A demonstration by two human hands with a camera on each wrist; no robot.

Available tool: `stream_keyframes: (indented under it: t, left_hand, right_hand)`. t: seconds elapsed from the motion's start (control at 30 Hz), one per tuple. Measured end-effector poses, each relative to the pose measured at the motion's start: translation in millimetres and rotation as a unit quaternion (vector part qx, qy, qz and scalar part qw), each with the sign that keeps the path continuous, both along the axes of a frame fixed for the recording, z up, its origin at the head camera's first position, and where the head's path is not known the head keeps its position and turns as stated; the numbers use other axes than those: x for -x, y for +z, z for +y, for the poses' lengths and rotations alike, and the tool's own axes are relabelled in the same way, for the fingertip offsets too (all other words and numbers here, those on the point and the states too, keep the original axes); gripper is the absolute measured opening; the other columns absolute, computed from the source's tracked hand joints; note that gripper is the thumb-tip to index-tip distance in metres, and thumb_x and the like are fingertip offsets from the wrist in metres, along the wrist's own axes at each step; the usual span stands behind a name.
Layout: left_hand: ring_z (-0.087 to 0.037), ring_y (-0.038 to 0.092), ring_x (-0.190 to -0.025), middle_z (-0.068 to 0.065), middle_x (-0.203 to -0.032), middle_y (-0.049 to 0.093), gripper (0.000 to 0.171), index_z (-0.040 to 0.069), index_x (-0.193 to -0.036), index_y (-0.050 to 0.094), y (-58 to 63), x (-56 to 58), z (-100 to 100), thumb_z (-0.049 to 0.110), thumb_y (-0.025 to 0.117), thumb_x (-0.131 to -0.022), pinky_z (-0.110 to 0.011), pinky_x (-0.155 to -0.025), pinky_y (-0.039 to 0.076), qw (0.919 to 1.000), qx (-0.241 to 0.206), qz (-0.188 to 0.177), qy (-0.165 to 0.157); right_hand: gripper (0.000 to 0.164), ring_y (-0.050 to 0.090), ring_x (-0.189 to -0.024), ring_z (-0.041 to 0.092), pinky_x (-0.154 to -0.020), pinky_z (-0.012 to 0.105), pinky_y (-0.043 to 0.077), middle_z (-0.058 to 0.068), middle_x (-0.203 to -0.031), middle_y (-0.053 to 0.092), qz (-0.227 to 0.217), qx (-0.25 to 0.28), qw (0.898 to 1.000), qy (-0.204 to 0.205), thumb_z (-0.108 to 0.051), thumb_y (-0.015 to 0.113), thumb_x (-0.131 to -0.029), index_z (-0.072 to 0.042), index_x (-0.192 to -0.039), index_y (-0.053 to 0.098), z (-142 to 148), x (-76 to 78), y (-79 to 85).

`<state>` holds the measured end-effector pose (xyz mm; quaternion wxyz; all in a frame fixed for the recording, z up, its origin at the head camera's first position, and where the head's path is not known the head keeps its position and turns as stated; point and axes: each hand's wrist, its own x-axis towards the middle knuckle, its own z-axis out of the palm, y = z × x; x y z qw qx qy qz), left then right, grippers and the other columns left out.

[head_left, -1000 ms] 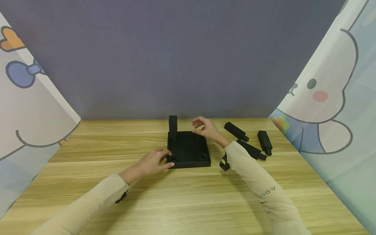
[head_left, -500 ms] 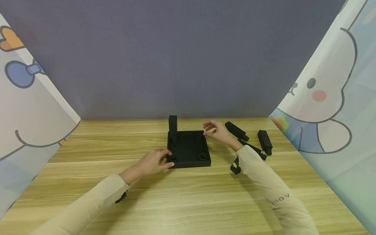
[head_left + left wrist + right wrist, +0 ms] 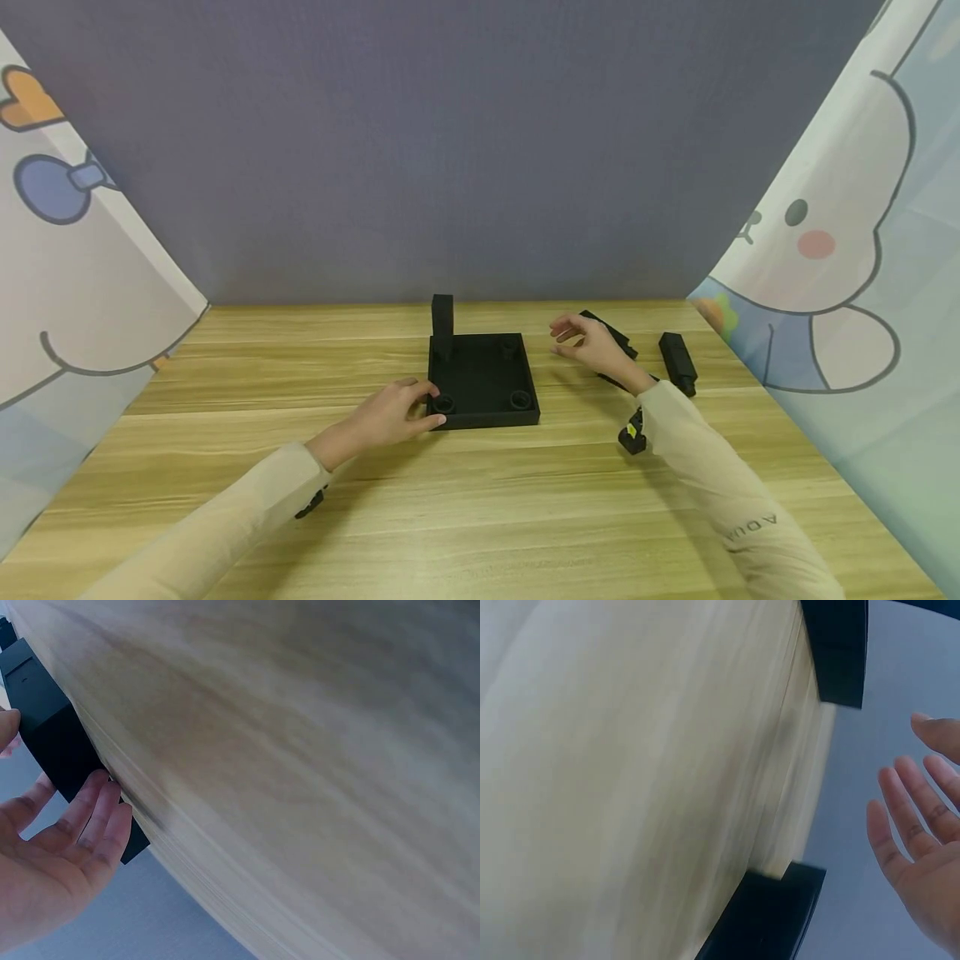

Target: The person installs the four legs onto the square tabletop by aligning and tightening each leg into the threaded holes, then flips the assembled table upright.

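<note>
Plainly, left hand [image 3: 386, 414] pinching one tray [image 3: 483, 377], right hand [image 3: 596, 347] loosely spread, one upright post [image 3: 442, 325], three posts [image 3: 678, 362] lying.

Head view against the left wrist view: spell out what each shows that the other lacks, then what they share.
Only the head view: the ring-shaped sockets inside the black tray, the lettered right sleeve and the blue bow on the left fabric panel.
Only the left wrist view: the palm side of the left hand and the tray's outer left wall.
Both: the left hand touching the tray's near left corner, the wooden tabletop and the grey backdrop.
</note>
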<state>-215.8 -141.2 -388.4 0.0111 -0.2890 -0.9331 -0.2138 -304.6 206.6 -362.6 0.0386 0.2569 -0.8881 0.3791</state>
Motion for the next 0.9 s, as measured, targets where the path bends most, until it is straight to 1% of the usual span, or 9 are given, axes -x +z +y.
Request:
stream_keyframes:
  t: [0.2, 0.3, 0.37, 0.43, 0.5, 0.6, 0.67, 0.7, 0.9]
  left_hand:
    - [-0.011, 0.055, -0.076, -0.003, -0.094, 0.060, 0.040, 0.011, -0.113, 0.059, -0.3, 0.0, 0, 0.040, 0.061, -0.086, -0.025, -0.064, 0.047, 1.0000, 0.000, 0.001, -0.002]
    - [-0.011, 0.054, -0.075, -0.003, -0.093, 0.060, 0.040, 0.010, -0.113, 0.059, -0.8, 0.5, -1, 0.040, 0.061, -0.086, -0.025, -0.064, 0.046, 1.0000, -0.001, 0.000, -0.003]
    - [-0.011, 0.055, -0.076, -0.003, -0.094, 0.060, 0.040, 0.011, -0.113, 0.059, -0.9, 0.7, -1, 0.041, 0.061, -0.086, -0.025, -0.064, 0.047, 1.0000, -0.001, 0.001, -0.003]
    - [-0.011, 0.055, -0.078, -0.003, -0.095, 0.061, 0.040, 0.011, -0.113, 0.059, -0.4, 0.3, 0, 0.040, 0.061, -0.086, -0.025, -0.065, 0.047, 1.0000, 0.000, 0.000, -0.002]
    - [-0.011, 0.054, -0.076, -0.003, -0.095, 0.060, 0.039, 0.011, -0.113, 0.059, 0.2, -0.1, 0, 0.040, 0.061, -0.086, -0.025, -0.065, 0.047, 1.0000, 0.000, -0.001, -0.001]
    - [-0.011, 0.053, -0.074, -0.003, -0.092, 0.060, 0.039, 0.011, -0.113, 0.059, 1.0, -0.8, 1, 0.039, 0.061, -0.086, -0.024, -0.063, 0.045, 1.0000, 0.002, -0.003, 0.000]
    - [-0.011, 0.053, -0.074, -0.003, -0.093, 0.060, 0.039, 0.011, -0.113, 0.059, 1.2, -1.2, 1, 0.039, 0.061, -0.086, -0.024, -0.063, 0.045, 1.0000, 0.001, -0.004, 0.001]
    - [-0.011, 0.054, -0.075, -0.003, -0.093, 0.060, 0.039, 0.011, -0.113, 0.059, 1.4, -1.4, 1, 0.039, 0.062, -0.086, -0.024, -0.064, 0.046, 1.0000, 0.001, -0.004, 0.001]
    - [-0.011, 0.054, -0.077, -0.003, -0.095, 0.060, 0.040, 0.011, -0.113, 0.059, 1.3, -1.5, 0, 0.040, 0.061, -0.086, -0.025, -0.064, 0.046, 1.0000, 0.003, 0.001, -0.001]
  right_hand:
    - [0.034, 0.059, -0.097, 0.036, -0.080, 0.047, 0.049, 0.024, -0.110, 0.058, -0.014, 0.007, 1.000, 0.001, -0.009, 0.065, -0.084, 0.001, -0.115, 0.054, 18, -3.8, 0.2]
    - [0.033, 0.059, -0.096, 0.036, -0.080, 0.048, 0.048, 0.025, -0.109, 0.058, -0.009, 0.000, 1.000, 0.004, -0.008, 0.065, -0.084, 0.002, -0.114, 0.054, 26, -4.7, -0.3]
    - [0.032, 0.057, -0.097, 0.039, -0.081, 0.050, 0.047, 0.027, -0.109, 0.057, -0.014, -0.004, 1.000, 0.003, -0.006, 0.064, -0.084, 0.004, -0.113, 0.054, 28, -11.3, 6.3]
    - [0.031, 0.056, -0.096, 0.041, -0.080, 0.050, 0.046, 0.027, -0.107, 0.057, -0.017, -0.009, 1.000, 0.004, -0.005, 0.064, -0.084, 0.006, -0.112, 0.054, 30, -19.1, 14.0]
    - [0.031, 0.055, -0.097, 0.043, -0.080, 0.049, 0.046, 0.028, -0.108, 0.056, -0.027, -0.012, 1.000, 0.003, -0.004, 0.063, -0.085, 0.007, -0.112, 0.053, 35, -21.2, 14.8]
    - [0.032, 0.054, -0.099, 0.041, -0.079, 0.043, 0.048, 0.026, -0.110, 0.055, -0.036, -0.022, 0.999, -0.001, -0.007, 0.063, -0.086, 0.005, -0.114, 0.053, 48, -18.0, 8.4]
    - [0.033, 0.054, -0.100, 0.040, -0.080, 0.041, 0.049, 0.026, -0.113, 0.054, -0.039, -0.032, 0.999, -0.006, -0.010, 0.063, -0.086, 0.003, -0.115, 0.053, 58, -13.3, 1.2]
    - [0.034, 0.054, -0.100, 0.039, -0.080, 0.040, 0.049, 0.026, -0.113, 0.054, -0.039, -0.036, 0.999, -0.007, -0.011, 0.064, -0.086, 0.002, -0.115, 0.053, 61, -13.6, 0.7]
    - [0.038, 0.054, -0.101, 0.039, -0.081, 0.044, 0.048, 0.024, -0.114, 0.054, -0.035, -0.061, 0.997, -0.028, -0.012, 0.065, -0.085, 0.005, -0.116, 0.052, 74, -17.0, -1.4]
